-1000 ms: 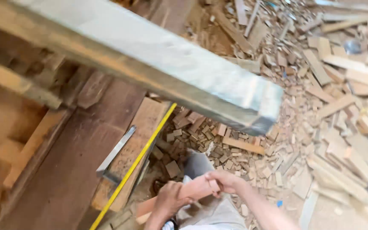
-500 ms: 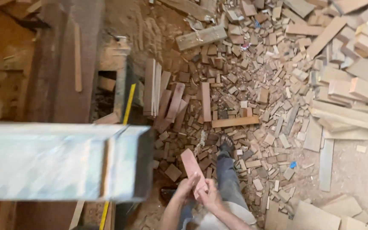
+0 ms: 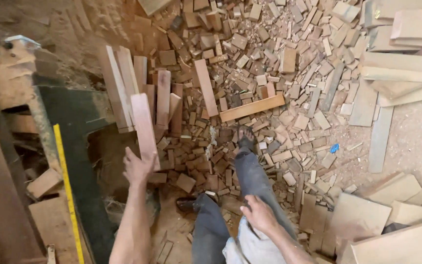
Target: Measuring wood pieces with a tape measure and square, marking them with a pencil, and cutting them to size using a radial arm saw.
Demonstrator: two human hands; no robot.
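The left hand [image 3: 138, 167] is clamped on the lower end of a reddish plank [image 3: 144, 127] held above the stack of planks [image 3: 140, 90] beside the offcut-strewn floor [image 3: 416, 142], while the right hand [image 3: 259, 213] rests loosely open and empty on the thigh [image 3: 252, 178].

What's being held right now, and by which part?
The left hand grips a reddish wooden offcut by its lower end. The right hand holds nothing and rests near the thigh.
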